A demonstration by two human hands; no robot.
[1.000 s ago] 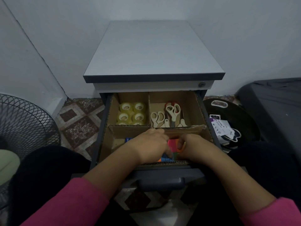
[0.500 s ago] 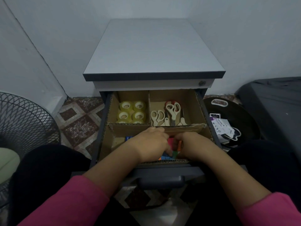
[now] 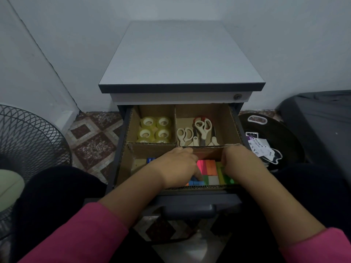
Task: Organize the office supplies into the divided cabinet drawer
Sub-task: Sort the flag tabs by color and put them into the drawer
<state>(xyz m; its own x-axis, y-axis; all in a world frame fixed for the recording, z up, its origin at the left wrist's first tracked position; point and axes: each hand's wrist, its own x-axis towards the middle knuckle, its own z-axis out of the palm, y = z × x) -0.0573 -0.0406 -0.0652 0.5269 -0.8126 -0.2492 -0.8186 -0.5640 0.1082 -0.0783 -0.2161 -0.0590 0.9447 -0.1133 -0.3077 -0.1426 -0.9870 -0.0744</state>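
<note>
The cabinet's drawer (image 3: pixel 121 149) stands pulled out, split by cardboard dividers. Tape rolls (image 3: pixel 154 129) fill the back left section and scissors (image 3: pixel 202 130) lie in the back right. Colourful sticky note pads (image 3: pixel 208 167) lie packed in the front right section. My left hand (image 3: pixel 176 168) reaches into that section, its thumb and curled fingers on a blue pad (image 3: pixel 195 182) at the front. My right hand (image 3: pixel 239 162) is bent down over the green pads (image 3: pixel 226 179) at the right side, its fingertips hidden. A small blue item (image 3: pixel 150 160) lies in the front left section.
A wire-mesh fan guard (image 3: pixel 28 149) stands at the left. On the floor at the right a round black object (image 3: pixel 284 141) holds white paper tags (image 3: pixel 260 147), with a dark case (image 3: pixel 322 118) beyond it. My knees flank the drawer's handle (image 3: pixel 190 209).
My right hand has slid to the right, uncovering the pink and orange pads. My left hand has stayed over the front pads.
</note>
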